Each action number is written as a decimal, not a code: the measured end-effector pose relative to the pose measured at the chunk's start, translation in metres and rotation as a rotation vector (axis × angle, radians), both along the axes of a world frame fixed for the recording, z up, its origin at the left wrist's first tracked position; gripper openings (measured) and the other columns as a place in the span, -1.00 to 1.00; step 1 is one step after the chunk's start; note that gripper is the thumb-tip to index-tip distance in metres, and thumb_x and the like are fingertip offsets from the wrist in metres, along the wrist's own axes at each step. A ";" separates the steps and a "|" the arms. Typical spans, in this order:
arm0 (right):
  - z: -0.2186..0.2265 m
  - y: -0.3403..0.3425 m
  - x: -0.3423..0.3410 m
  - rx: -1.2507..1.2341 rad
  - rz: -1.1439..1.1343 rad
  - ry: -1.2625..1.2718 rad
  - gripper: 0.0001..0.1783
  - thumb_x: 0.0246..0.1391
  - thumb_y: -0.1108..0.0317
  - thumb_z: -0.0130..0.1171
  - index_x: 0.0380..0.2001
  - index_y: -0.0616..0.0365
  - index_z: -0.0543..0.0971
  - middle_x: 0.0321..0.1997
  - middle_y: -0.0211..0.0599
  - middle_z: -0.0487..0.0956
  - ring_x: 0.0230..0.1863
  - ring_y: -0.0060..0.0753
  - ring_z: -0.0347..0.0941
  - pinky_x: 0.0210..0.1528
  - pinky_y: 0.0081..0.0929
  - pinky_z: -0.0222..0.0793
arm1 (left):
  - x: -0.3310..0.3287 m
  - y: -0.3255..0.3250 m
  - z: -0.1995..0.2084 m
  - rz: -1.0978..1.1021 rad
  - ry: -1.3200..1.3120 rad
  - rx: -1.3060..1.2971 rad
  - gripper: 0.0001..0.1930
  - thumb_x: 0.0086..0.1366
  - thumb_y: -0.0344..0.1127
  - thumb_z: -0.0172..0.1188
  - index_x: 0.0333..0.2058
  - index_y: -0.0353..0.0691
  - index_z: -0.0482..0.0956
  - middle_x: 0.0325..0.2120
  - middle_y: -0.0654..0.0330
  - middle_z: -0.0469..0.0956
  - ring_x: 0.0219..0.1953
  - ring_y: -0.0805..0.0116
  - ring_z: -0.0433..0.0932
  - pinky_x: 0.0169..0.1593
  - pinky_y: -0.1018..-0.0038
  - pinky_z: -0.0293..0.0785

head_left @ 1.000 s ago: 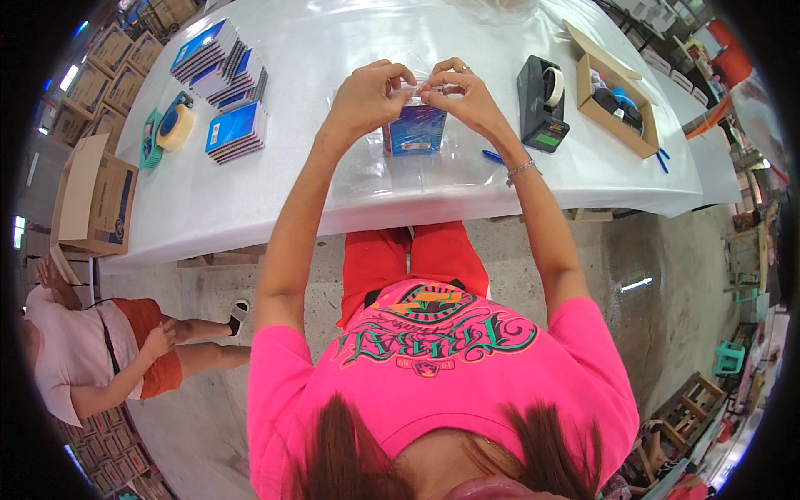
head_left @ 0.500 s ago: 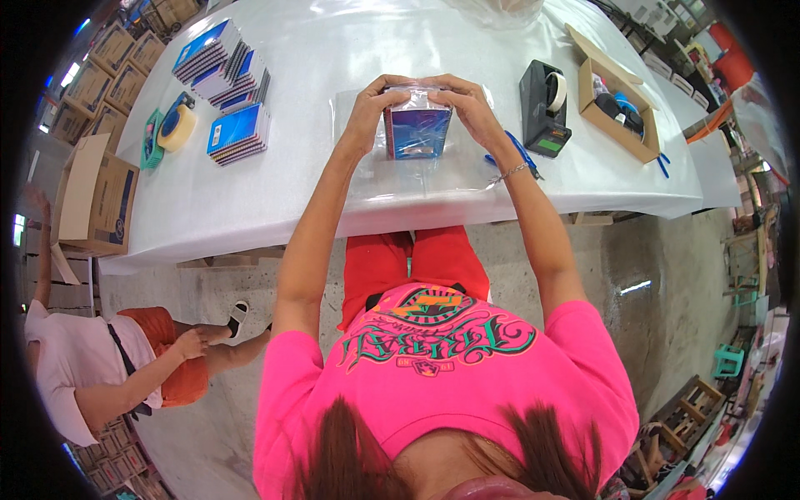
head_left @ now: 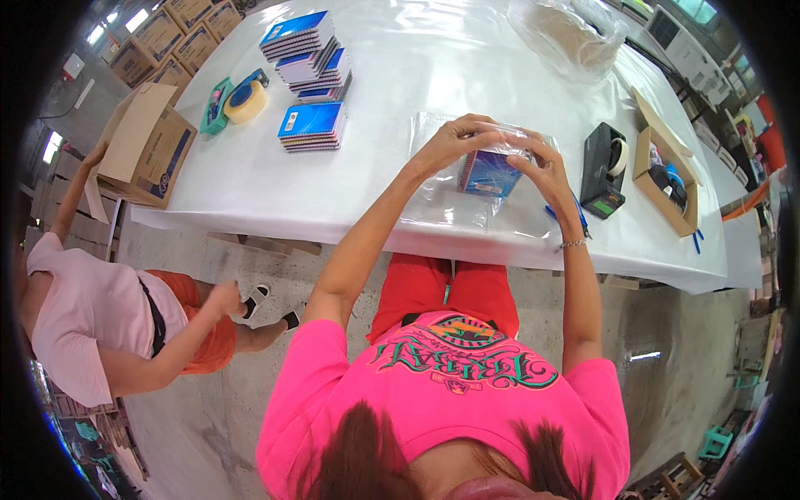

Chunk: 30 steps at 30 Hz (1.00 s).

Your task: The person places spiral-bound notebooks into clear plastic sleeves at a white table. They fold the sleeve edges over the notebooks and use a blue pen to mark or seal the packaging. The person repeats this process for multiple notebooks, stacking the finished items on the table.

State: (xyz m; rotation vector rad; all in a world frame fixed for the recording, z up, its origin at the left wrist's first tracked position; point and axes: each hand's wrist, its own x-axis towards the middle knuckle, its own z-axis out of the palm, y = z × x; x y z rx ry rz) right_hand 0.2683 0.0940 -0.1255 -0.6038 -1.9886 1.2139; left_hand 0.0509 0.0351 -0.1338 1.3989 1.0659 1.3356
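Observation:
A small stack of blue-covered notebooks (head_left: 492,177) stands near the table's front edge, with clear plastic film (head_left: 433,208) over it and spread around it. My left hand (head_left: 454,146) is closed on the film-covered far end of the stack, its fingers curled over the top. From the other side my right hand (head_left: 543,162) grips the same end, thumb toward the near face and fingers arched over the film. Some fingertips are hidden behind the stack and the shiny film. Under my right wrist lies a blue-handled tool (head_left: 581,218), partly covered.
Spiral notebook stacks (head_left: 312,121) stand left, by a tape roll (head_left: 247,102) and green basket (head_left: 217,107). A black tape dispenser (head_left: 603,171) and open cardboard box (head_left: 664,179) are right. Plastic bundle (head_left: 571,37) lies behind. Someone (head_left: 108,308) stands left beside a carton (head_left: 150,146).
The view has swung left, so the table's contents sit farther right. My hands stay on the stack, the left fingers now reaching across its top. The person's near hand at left has risen.

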 end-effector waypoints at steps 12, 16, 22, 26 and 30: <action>0.001 -0.018 0.022 0.347 -0.546 -0.058 -0.63 0.09 0.14 0.25 -0.06 0.03 0.64 0.25 -0.17 0.39 0.27 -0.20 0.25 0.31 -0.22 0.13 | 0.011 -0.023 0.015 0.204 0.604 0.515 -0.87 0.11 -0.38 0.31 -0.33 -0.16 0.67 -0.21 0.16 0.56 0.01 0.18 0.46 0.15 0.27 0.30; -0.066 0.059 0.178 0.278 -1.208 -0.270 -0.57 0.15 0.01 0.19 -0.10 0.11 0.64 -0.12 -0.09 0.59 -0.11 -0.26 0.50 -0.10 -0.35 0.41 | 0.022 -0.017 0.014 0.190 0.573 0.613 -0.89 0.12 -0.43 0.27 -0.33 -0.22 0.64 -0.22 0.15 0.54 -0.04 0.14 0.46 0.11 0.28 0.33; -0.052 0.064 0.201 -0.356 -0.920 -0.089 -0.58 0.09 -0.02 0.26 -0.29 0.16 0.66 -0.46 -0.42 0.60 -0.53 -0.67 0.33 -0.49 -0.65 0.21 | 0.019 -0.020 0.008 0.233 0.523 0.683 -0.92 0.14 -0.47 0.23 -0.35 -0.28 0.59 -0.27 0.15 0.51 -0.11 0.14 0.44 0.02 0.30 0.36; -0.047 0.065 0.204 -0.412 -0.901 -0.046 -0.61 0.04 -0.02 0.31 -0.34 0.12 0.66 -0.47 -0.52 0.58 -0.55 -0.77 0.25 -0.48 -0.67 0.16 | 0.019 -0.023 0.012 0.223 0.523 0.683 -0.92 0.14 -0.47 0.21 -0.36 -0.29 0.56 -0.28 0.14 0.50 -0.13 0.14 0.43 0.00 0.31 0.36; -0.043 0.074 0.226 -0.359 -0.980 -0.263 -0.55 -0.02 0.03 0.36 -0.23 0.20 0.66 -0.42 -0.46 0.61 -0.44 -0.74 0.36 -0.41 -0.71 0.16 | 0.023 -0.020 0.015 0.195 0.584 0.675 -0.92 0.14 -0.47 0.19 -0.36 -0.30 0.53 -0.27 0.12 0.50 -0.12 0.08 0.42 0.01 0.25 0.36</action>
